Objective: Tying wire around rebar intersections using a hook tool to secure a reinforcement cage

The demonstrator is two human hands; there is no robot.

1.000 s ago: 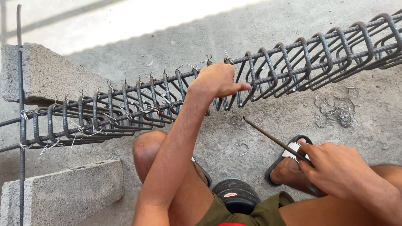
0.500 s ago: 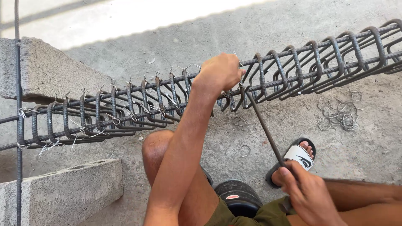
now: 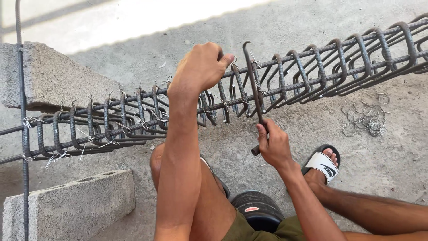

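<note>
A long rebar cage (image 3: 312,71) of steel bars and square stirrups lies across the view, rising to the right. My left hand (image 3: 200,67) grips its upper bar near the middle, fingers curled over a stirrup. My right hand (image 3: 274,145) holds a hooked steel tying tool (image 3: 253,85) by its lower end. The tool stands nearly upright in front of the cage, its hook at the top just right of my left hand. Thin wire ties stick up along the cage's left part.
A concrete block (image 3: 67,80) supports the cage at the left; another block (image 3: 71,207) lies lower left. A vertical rebar (image 3: 22,134) runs down the left edge. Loose wire loops (image 3: 365,116) lie on the concrete floor at right. My sandalled foot (image 3: 323,165) rests below.
My right hand has lifted from beside my foot up to the cage, swinging the hooked tool from a slant to nearly upright. My left hand stays on the top bar.
</note>
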